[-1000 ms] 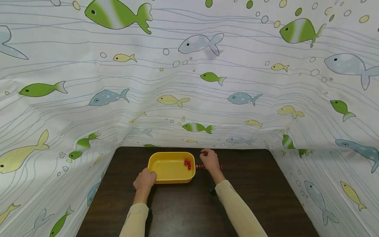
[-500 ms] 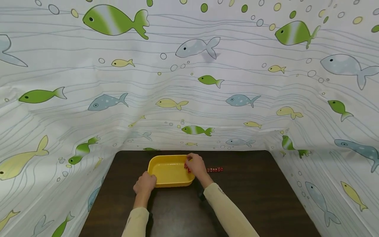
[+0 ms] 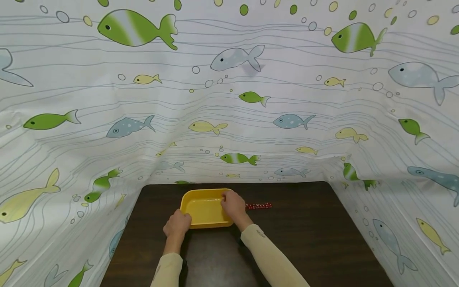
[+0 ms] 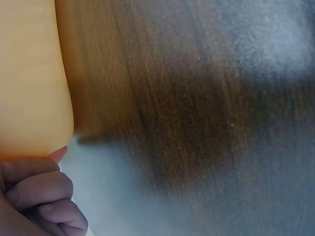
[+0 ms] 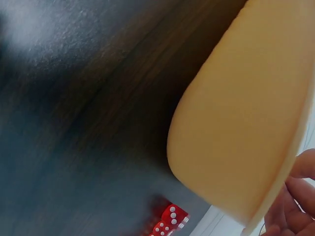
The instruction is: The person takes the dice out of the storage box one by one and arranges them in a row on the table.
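Observation:
In the head view my left hand (image 3: 177,223) grips the near left corner of a yellow plastic tray (image 3: 206,225). The left wrist view shows that hand's curled fingers (image 4: 42,189) against the tray's wall (image 4: 34,78). My right hand (image 3: 234,207) is over the tray's right end, fingertips inside the rim; whether they hold anything is hidden. In the right wrist view its bent fingers (image 5: 300,191) show beyond the rim. A row of red dice (image 3: 259,206) with white pips lies on the table just right of the tray; the nearest die (image 5: 174,215) shows low in the right wrist view.
A dark wood-grain table (image 3: 308,239) extends around the tray and toward the front. White fabric (image 3: 172,91) printed with fish hangs behind it and along both sides.
My right hand has moved left from above the dice row to inside the tray's right end, now covering the dice seen there before. My left hand stays on the tray's corner.

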Demonstrator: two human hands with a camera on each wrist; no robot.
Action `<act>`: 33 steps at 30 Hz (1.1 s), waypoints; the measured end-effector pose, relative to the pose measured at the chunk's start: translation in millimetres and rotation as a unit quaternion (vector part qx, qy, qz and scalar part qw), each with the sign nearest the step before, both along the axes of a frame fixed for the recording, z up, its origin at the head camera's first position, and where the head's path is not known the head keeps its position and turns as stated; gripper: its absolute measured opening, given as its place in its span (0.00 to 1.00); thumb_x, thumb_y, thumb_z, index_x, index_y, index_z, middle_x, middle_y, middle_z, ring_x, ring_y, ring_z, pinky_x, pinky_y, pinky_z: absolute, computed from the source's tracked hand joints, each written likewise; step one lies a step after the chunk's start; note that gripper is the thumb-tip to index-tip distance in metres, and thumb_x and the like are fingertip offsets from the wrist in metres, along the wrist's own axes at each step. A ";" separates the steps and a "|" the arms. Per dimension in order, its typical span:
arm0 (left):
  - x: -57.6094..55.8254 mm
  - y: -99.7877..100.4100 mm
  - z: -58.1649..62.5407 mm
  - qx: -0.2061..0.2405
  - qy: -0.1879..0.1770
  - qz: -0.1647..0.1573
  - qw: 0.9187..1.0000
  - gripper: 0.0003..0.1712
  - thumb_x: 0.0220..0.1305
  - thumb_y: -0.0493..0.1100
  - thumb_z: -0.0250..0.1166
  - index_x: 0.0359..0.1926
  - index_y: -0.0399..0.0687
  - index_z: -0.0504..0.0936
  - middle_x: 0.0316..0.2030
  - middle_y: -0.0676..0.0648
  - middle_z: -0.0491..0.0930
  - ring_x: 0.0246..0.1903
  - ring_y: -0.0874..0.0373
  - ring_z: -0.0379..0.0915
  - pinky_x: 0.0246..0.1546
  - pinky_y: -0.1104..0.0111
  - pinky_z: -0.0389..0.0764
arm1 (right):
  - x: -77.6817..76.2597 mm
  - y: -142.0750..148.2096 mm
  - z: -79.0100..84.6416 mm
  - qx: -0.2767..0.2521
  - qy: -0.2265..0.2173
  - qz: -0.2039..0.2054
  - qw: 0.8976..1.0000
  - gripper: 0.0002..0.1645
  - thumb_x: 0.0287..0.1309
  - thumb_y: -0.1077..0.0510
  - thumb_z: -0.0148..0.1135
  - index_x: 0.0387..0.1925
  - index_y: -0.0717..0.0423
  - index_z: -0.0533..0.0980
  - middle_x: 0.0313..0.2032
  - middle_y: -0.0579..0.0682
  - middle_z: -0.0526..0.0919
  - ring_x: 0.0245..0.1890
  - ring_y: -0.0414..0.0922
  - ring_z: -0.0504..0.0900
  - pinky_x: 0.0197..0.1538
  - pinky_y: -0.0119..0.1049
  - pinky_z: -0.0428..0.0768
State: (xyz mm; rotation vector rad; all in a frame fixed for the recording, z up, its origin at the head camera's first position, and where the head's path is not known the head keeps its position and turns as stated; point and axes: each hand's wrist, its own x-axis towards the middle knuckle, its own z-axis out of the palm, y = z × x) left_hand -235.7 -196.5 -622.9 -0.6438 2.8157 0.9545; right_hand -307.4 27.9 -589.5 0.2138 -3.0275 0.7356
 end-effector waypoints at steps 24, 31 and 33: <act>-9.5 -0.9 7.8 -0.010 0.004 0.007 1.000 0.21 0.73 0.47 0.48 0.48 0.33 0.77 0.27 0.41 0.73 0.25 0.45 0.72 0.30 0.54 0.71 | -13.4 -10.3 -13.0 0.225 0.045 0.052 0.972 0.06 0.72 0.53 0.67 0.43 0.46 0.87 0.45 0.46 0.91 0.55 0.50 0.77 0.62 0.54 0.65; -3.0 0.0 2.4 -0.006 0.014 0.010 1.000 0.21 0.72 0.47 0.48 0.48 0.33 0.79 0.26 0.41 0.73 0.23 0.45 0.72 0.29 0.54 0.71 | -6.4 -11.2 -22.2 0.251 0.036 0.058 0.966 0.12 0.75 0.57 0.61 0.32 0.44 0.83 0.36 0.45 0.88 0.49 0.49 0.78 0.58 0.54 0.63; -0.6 0.3 0.3 -0.007 0.014 0.008 1.000 0.21 0.72 0.47 0.48 0.48 0.33 0.79 0.26 0.42 0.73 0.23 0.46 0.71 0.28 0.54 0.71 | -3.4 -11.5 -25.8 0.250 0.029 0.063 0.966 0.12 0.74 0.56 0.62 0.31 0.44 0.82 0.34 0.45 0.86 0.47 0.48 0.77 0.57 0.53 0.63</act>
